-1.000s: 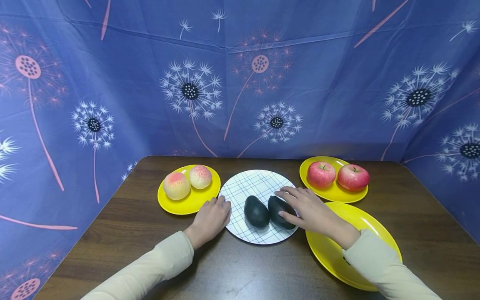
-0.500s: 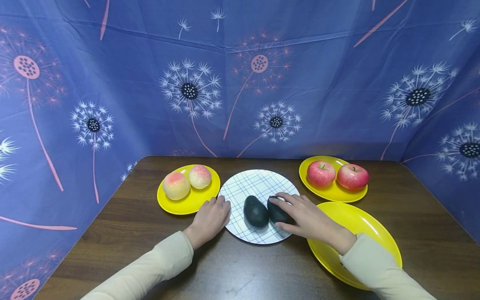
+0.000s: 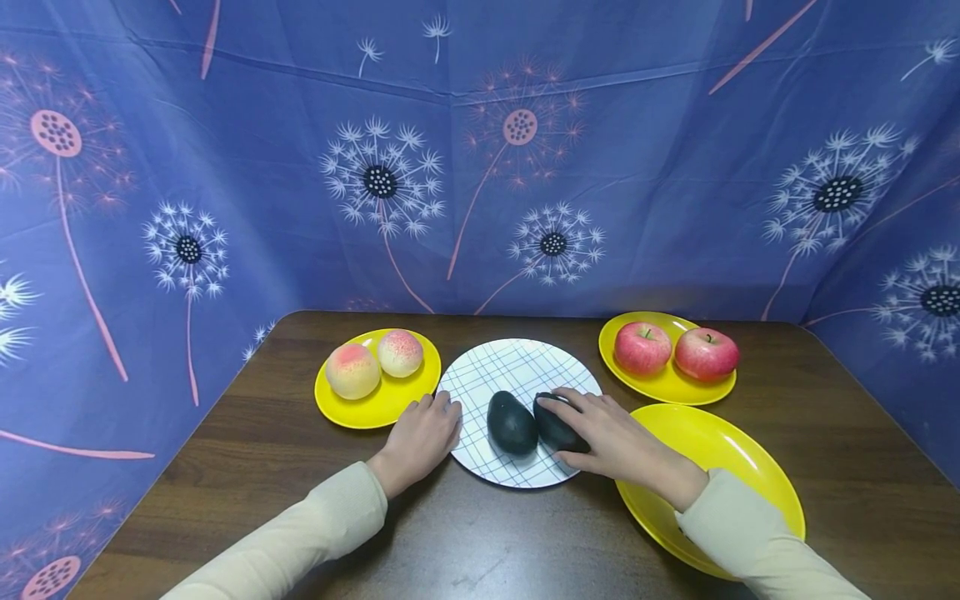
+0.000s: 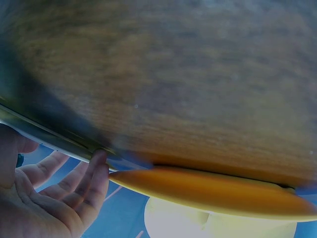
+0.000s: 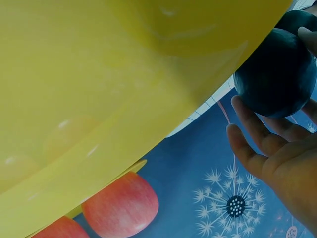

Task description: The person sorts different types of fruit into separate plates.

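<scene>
Right hand (image 3: 617,438) grasps a dark fruit (image 3: 557,431), long axis slanting, narrow end pointing away-left; left hand (image 3: 422,438) relaxed.

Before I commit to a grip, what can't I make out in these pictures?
Right dark fruit: head view, partly covered by the right hand.
Large yellow plate: head view, partly covered by the right sleeve.
Peaches: left wrist view, washed out, cut off by the bottom edge, partly behind their yellow plate.
Leftmost apple: right wrist view, mostly cut off by the bottom edge.
Table grain: left wrist view, blurred.
</scene>
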Demonstrator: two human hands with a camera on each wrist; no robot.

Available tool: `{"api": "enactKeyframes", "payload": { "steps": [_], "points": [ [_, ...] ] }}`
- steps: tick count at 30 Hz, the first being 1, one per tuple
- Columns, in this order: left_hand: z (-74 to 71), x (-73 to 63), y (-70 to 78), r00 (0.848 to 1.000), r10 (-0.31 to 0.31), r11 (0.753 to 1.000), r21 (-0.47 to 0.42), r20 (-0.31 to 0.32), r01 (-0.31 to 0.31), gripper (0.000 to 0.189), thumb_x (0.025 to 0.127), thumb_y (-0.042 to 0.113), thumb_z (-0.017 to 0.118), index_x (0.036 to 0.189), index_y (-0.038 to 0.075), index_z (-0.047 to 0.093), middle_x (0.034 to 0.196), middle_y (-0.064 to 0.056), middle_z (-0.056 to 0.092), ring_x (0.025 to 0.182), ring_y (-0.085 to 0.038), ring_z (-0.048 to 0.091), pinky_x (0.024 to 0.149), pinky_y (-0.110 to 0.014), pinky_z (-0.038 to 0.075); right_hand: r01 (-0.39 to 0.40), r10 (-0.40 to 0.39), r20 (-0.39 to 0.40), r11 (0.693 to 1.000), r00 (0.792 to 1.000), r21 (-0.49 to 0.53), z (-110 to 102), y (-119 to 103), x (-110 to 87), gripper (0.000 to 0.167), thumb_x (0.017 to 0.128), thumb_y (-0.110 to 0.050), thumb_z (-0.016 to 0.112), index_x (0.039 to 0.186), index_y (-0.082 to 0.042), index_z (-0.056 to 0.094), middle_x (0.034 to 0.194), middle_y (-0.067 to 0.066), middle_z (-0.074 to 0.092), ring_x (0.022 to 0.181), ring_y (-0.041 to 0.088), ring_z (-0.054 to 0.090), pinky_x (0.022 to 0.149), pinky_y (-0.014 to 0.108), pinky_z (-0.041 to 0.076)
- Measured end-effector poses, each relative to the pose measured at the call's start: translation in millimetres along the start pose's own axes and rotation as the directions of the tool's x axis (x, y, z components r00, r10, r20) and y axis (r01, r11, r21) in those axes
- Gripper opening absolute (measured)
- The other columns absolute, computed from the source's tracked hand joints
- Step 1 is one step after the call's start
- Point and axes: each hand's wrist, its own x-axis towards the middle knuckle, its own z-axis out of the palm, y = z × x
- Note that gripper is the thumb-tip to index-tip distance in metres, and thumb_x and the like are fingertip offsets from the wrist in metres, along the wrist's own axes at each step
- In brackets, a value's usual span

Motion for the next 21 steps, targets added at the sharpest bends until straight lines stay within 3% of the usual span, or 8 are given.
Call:
{"api": "enactKeyframes", "payload": {
  "steps": [4, 21],
  "points": [
    [1.1, -0.2, -0.1, 1.000, 0.005, 1.000, 0.003, -0.029, -0.005, 0.020, 0.085, 0.029, 0.058, 0.094, 0.011, 0.060, 0.086, -0.004, 0.058, 0.067, -0.016, 0.052, 0.057, -0.024, 0.044, 0.002, -0.002, -0.016, 1.000, 1.000, 0.002, 0.6, -0.3, 0.2, 0.072, 0.072, -0.039, 0.074, 0.134, -0.018, 0.044, 0.127, 0.011, 0.052, 0.110, 0.028, 0.053, 0.092, 0.049, 0.042],
    [1.3, 0.1, -0.4, 0.999, 0.011, 1.000, 0.004, -0.032, -0.010, 0.020, 0.085, 0.029, 0.058, 0.094, 0.011, 0.060, 0.085, -0.005, 0.059, 0.067, -0.017, 0.051, 0.058, -0.024, 0.044, -0.030, 0.031, -0.032, 0.999, 0.999, 0.042, 1.0, 1.3, 0.5, 0.069, 0.072, -0.032, 0.073, 0.133, -0.019, 0.045, 0.127, 0.011, 0.052, 0.109, 0.028, 0.052, 0.091, 0.049, 0.041]
  ]
}}
